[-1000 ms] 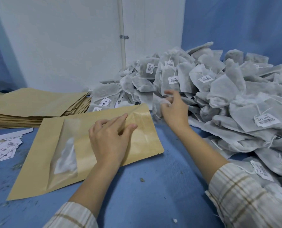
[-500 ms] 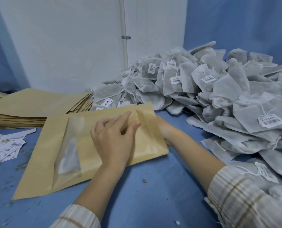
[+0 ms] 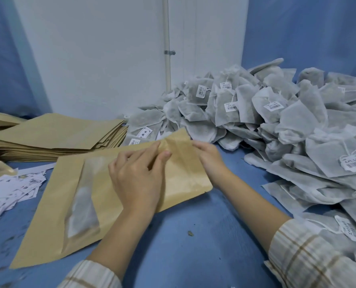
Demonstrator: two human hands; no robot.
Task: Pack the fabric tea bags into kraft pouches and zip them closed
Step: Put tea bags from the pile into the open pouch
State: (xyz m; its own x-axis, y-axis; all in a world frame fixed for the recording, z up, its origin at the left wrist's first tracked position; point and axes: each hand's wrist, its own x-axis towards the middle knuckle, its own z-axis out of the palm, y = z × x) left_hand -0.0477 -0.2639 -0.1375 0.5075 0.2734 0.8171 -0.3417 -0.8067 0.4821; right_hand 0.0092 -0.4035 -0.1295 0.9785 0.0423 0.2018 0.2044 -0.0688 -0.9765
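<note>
- Working at the mouth end of a flat tan kraft paper pouch with a clear window strip [image 3: 110, 196], a person in a plaid-sleeved shirt holds it on the blue bench [image 3: 183, 246].
- Left hand [image 3: 137, 175] pins the pouch down, thumb and forefinger pinching its top edge; right hand [image 3: 209, 156] grips the same edge from the far side.
- A grey fabric tea bag shows through the window, so filling appears done or under way; whether the right hand also holds a bag cannot be told.
- The heap of grey fabric tea bags with barcode tags [image 3: 277, 121] lies just right of the pouch; a stack of empty kraft pouches [image 3: 58, 136] sits behind it.
- Next, likely, pressing the zip shut along the mouth, which calls for firm, even pinching from end to end.
</note>
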